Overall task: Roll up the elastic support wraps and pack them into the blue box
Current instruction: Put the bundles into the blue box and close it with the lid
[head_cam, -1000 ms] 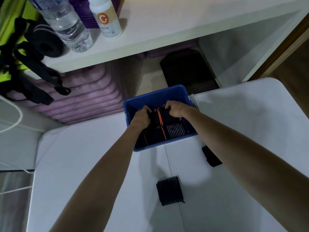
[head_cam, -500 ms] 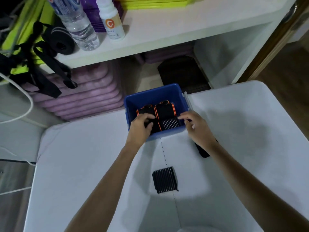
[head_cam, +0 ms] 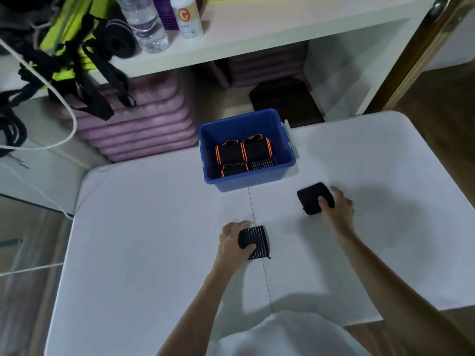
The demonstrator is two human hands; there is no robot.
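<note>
White tabletop (head_cam: 154, 227) carries the blue box (head_cam: 257, 179) at its far edge — four rolled wraps (head_cam: 243, 154) already packed inside, as far as can be counted. Two rolls remain outside: the left hand (head_cam: 232, 244) curls round a ribbed roll (head_cam: 254, 242), the right hand (head_cam: 339, 208) grips a plain black roll (head_cam: 313, 197), the hands well apart. Step in hand, by judgement: pick-up of the last two — next, lift both and fit them into the box's free space.
</note>
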